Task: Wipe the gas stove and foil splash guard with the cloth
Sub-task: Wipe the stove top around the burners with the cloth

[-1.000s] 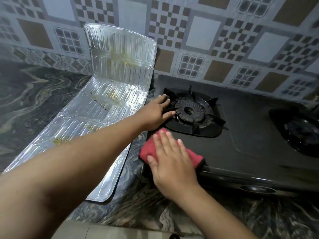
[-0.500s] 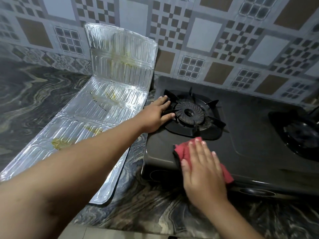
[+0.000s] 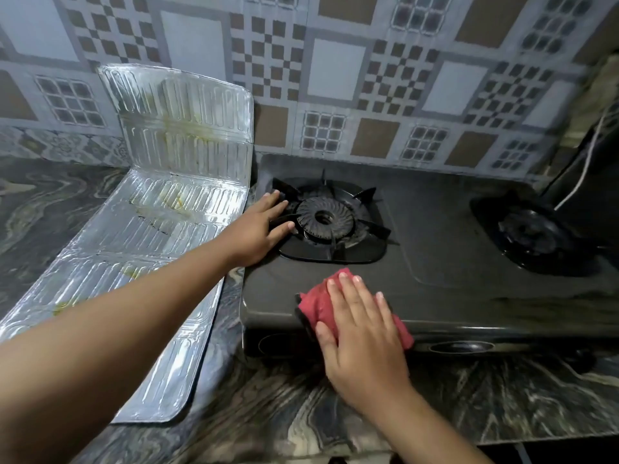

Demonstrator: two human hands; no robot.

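Observation:
A black two-burner gas stove [image 3: 435,229] sits on the marble counter against the tiled wall. My right hand [image 3: 361,333] presses flat on a red cloth [image 3: 318,303] at the stove's front left edge. My left hand [image 3: 259,229] rests palm down on the stove's left side, fingers touching the left burner's pan support [image 3: 330,222]. The silver foil splash guard [image 3: 150,236] lies to the left of the stove, its far panel leaning up against the wall, with yellowish stains on it. My left forearm crosses over its near part.
The right burner [image 3: 536,236] sits at the stove's far right, with a dark object and a white cord [image 3: 582,172] beyond it. Stove knobs [image 3: 462,346] line the front face. The dark marble counter [image 3: 335,406] runs along the front and left.
My right hand slid the cloth right along the stove's front edge, then back left a little. My left hand stayed on the stove by the left burner.

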